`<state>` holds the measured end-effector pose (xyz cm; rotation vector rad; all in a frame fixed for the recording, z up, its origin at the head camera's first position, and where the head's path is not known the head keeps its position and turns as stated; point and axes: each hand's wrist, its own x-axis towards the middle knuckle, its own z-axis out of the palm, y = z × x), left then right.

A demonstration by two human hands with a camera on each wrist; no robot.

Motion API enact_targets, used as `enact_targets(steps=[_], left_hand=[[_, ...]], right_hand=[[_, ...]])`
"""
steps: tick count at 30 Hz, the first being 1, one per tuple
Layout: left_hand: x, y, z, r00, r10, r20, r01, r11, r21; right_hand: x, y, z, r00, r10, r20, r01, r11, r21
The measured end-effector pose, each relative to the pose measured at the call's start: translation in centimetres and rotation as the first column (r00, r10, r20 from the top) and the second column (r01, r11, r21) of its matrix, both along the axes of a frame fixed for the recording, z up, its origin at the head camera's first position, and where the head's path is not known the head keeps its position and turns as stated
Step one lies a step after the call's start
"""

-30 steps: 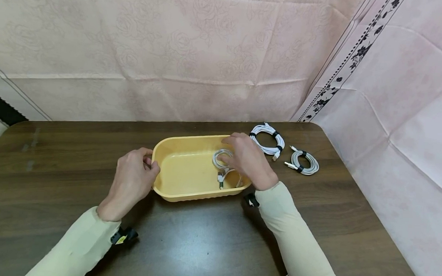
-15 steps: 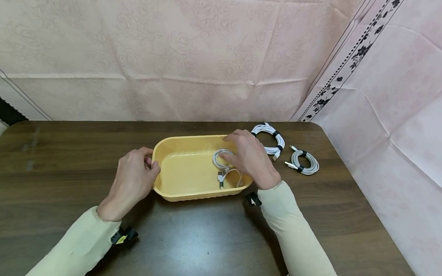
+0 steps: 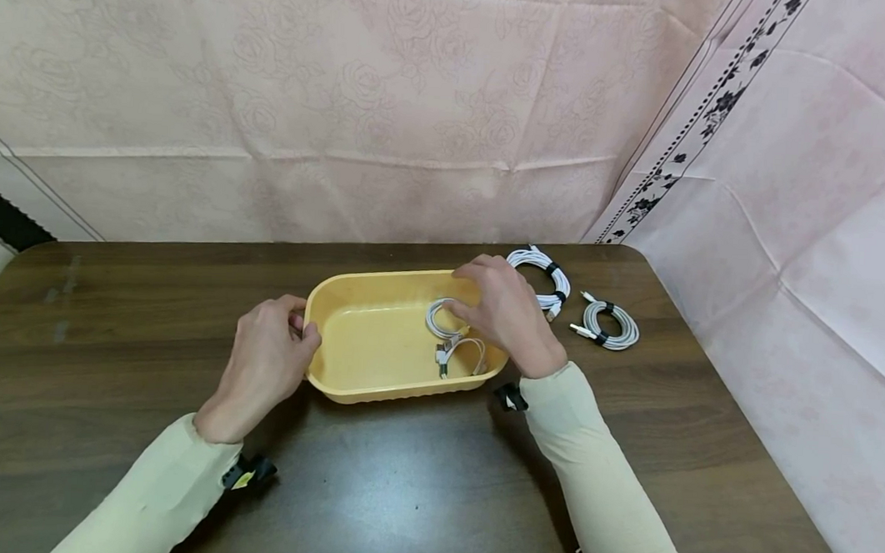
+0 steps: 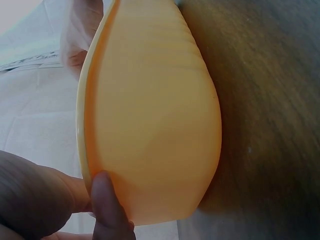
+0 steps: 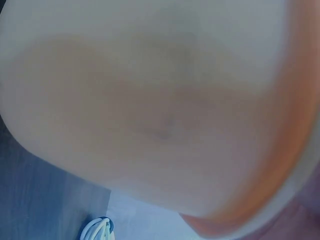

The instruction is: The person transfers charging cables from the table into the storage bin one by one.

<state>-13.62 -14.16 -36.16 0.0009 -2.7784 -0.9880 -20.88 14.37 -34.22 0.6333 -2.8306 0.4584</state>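
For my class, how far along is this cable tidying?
Done: at least one coiled cable lies in the yellow basket. In hand: left hand pinches its left end; right hand is at the right end, hold unclear. Probably remaining: two tied cable coils on the table.

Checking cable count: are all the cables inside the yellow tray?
No, two coiled cables lie on the table, outside the yellow tray.

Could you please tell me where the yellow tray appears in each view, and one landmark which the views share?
Head: the yellow tray is slightly below centre.
Left wrist: its outer wall fills the middle, rim toward the left.
Right wrist: it is a pale, blurred close-up filling most of the picture.
Shared landmark: the table, at right in left wrist, lower left in right wrist.
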Motion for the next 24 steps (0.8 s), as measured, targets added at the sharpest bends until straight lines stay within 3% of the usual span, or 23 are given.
enact_targets(steps=[24], left_hand=[[0.05,-0.01,0.12,1.0,0.005,0.012,-0.005,1.0,-0.003]], right_hand=[[-0.48,1.01,0.25,1.0,-0.029,0.004,0.029,0.999,-0.039]])
